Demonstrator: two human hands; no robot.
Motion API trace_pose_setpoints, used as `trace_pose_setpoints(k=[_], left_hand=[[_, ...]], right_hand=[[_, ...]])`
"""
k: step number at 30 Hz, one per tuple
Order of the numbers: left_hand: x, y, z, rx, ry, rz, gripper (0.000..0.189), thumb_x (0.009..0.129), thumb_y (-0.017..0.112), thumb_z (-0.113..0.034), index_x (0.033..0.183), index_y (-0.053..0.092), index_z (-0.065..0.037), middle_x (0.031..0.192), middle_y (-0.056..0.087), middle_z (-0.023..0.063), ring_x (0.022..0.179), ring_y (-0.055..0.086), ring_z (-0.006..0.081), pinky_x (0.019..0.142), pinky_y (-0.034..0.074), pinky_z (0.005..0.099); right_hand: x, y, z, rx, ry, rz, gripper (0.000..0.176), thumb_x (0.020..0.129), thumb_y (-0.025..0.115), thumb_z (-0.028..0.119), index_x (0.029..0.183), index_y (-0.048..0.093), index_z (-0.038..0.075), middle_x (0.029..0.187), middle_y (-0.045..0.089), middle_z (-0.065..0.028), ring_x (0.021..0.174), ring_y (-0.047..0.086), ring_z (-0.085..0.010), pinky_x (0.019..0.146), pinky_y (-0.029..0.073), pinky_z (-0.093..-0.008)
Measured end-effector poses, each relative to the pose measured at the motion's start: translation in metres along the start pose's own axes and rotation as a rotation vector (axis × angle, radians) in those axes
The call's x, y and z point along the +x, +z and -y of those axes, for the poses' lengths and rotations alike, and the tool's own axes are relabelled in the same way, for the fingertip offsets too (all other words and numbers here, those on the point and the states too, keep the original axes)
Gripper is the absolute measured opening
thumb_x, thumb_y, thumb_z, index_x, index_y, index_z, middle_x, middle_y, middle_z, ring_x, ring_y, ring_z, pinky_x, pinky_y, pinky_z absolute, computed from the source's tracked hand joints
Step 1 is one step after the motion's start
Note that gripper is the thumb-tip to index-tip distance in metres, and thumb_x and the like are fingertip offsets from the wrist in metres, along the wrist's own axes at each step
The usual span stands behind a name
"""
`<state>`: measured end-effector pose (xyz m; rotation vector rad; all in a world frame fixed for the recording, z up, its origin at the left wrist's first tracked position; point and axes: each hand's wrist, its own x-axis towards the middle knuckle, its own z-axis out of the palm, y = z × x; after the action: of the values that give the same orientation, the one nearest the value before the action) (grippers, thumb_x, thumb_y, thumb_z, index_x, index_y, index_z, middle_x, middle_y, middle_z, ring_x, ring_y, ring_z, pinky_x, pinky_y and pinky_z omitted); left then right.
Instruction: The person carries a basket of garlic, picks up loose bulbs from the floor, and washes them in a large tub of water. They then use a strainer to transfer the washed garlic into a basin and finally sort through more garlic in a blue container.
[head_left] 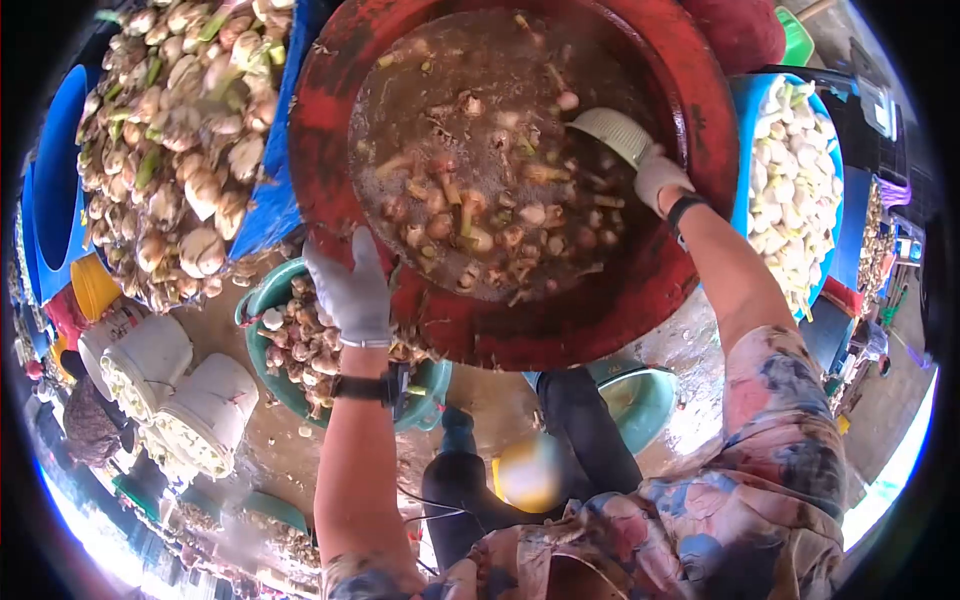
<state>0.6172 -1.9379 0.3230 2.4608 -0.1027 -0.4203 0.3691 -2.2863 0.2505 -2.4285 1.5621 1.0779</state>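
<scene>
A wide red tub (400, 290) of brown water stands in front of me, with many garlic-like bulbs (480, 240) floating in it. My gloved right hand (662, 180) grips a pale, ribbed plastic strainer (612, 134) by its edge, its far part dipping into the water on the right. My gloved left hand (355, 290) is at the tub's lower left rim, fingers stretched out. Below that hand is a green basin (262, 340) holding more bulbs with reddish skins.
A heap of unpeeled bulbs (190, 150) lies beside a blue sheet (280, 150) at upper left. White buckets (205, 410) stand at lower left. On the right, a light-blue tub (745, 130) holds whitish peeled bulbs (795, 190). Another green basin (655, 405) sits by my legs.
</scene>
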Motion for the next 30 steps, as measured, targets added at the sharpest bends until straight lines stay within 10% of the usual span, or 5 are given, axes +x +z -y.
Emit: trace_pose_setpoints(k=[6, 10, 16, 18, 30], left_hand=[[0.0, 0.008, 0.009, 0.039, 0.087, -0.066, 0.067, 0.087, 0.065, -0.026, 0.134, 0.032, 0.008, 0.126, 0.051, 0.0221, 0.114, 0.052, 0.0292, 0.098, 0.04, 0.0377], [-0.002, 0.008, 0.011, 0.032, 0.034, -0.069, 0.068, 0.086, 0.066, -0.024, 0.135, 0.03, 0.008, 0.127, 0.05, 0.025, 0.114, 0.052, 0.0331, 0.096, 0.041, 0.0388], [-0.002, 0.004, 0.003, -0.084, -0.064, -0.021, 0.073, 0.084, 0.067, -0.025, 0.135, 0.027, 0.01, 0.127, 0.048, 0.0279, 0.116, 0.051, 0.0373, 0.098, 0.041, 0.0416], [-0.001, 0.007, 0.019, -0.027, 0.005, -0.028, 0.071, 0.084, 0.067, -0.026, 0.134, 0.03, 0.009, 0.126, 0.05, 0.027, 0.117, 0.051, 0.036, 0.098, 0.04, 0.0411], [0.0, 0.004, 0.01, 0.067, 0.043, -0.007, 0.069, 0.091, 0.057, -0.039, 0.133, 0.032, 0.01, 0.135, 0.041, 0.0275, 0.126, 0.04, 0.0371, 0.104, 0.033, 0.0398]], right_hand=[[0.012, 0.092, 0.038, 0.752, -0.319, 0.607, 0.026, 0.078, 0.062, 0.022, 0.1, 0.065, 0.009, 0.094, 0.066, -0.0159, 0.09, 0.065, -0.0301, 0.075, 0.05, -0.0396], [0.003, 0.109, 0.107, 0.018, -1.172, 0.129, 0.024, 0.078, 0.059, 0.022, 0.093, 0.066, 0.005, 0.09, 0.067, -0.0168, 0.084, 0.065, -0.0331, 0.072, 0.05, -0.0428], [-0.004, 0.087, 0.212, 0.627, -0.981, 0.587, 0.024, 0.078, 0.061, 0.022, 0.096, 0.065, 0.006, 0.085, 0.068, -0.0146, 0.072, 0.066, -0.029, 0.06, 0.051, -0.04], [-0.027, 0.03, 0.218, 1.43, -0.313, 0.814, 0.024, 0.08, 0.064, 0.023, 0.097, 0.064, 0.006, 0.074, 0.066, -0.0094, 0.056, 0.062, -0.0189, 0.044, 0.047, -0.0322], [-0.127, -0.039, 0.138, 1.612, -0.477, 0.552, 0.031, 0.081, 0.065, 0.024, 0.107, 0.064, 0.007, 0.076, 0.065, -0.0046, 0.048, 0.051, -0.0058, 0.039, 0.038, -0.0192]])
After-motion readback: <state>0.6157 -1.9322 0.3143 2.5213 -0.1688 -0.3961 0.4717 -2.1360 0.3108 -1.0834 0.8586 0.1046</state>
